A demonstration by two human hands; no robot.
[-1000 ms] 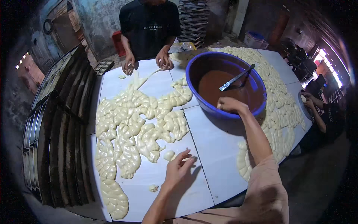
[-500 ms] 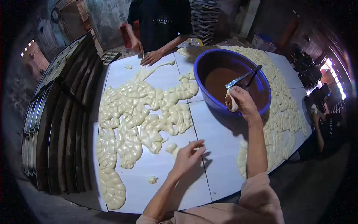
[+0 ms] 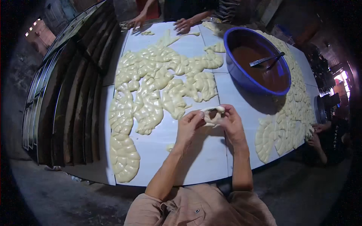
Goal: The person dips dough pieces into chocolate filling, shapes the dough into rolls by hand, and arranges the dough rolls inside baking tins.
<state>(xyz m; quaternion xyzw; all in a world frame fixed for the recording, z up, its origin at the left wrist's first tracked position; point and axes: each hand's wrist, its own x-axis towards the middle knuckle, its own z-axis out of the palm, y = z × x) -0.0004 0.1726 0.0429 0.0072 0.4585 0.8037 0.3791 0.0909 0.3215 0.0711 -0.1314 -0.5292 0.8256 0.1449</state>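
Note:
Between my hands, above the table near me, is a small piece of pale dough (image 3: 211,119) with brown filling in its middle. My left hand (image 3: 190,126) pinches its left edge and my right hand (image 3: 230,126) its right edge. Beyond my right hand stands a blue tub (image 3: 247,81) holding brown paste (image 3: 260,71), with a dark-handled utensil (image 3: 266,59) resting in it. Left of my hands, many flattened, glossy pieces of pale dough (image 3: 149,103) lie joined together in rows. A small dough scrap (image 3: 170,147) is partly hidden behind my left forearm.
The white tiled table (image 3: 158,158) has more dough pieces (image 3: 286,132) along its right side. At left stands a rack of dark trays (image 3: 71,101). Across the table are a co-worker's hands (image 3: 183,25); another person's hands (image 3: 315,137) are at the right edge.
My right hand has come away from the tub toward me with the filled dough. My left hand has joined it and grips the dough too. The utensil rests in the tub.

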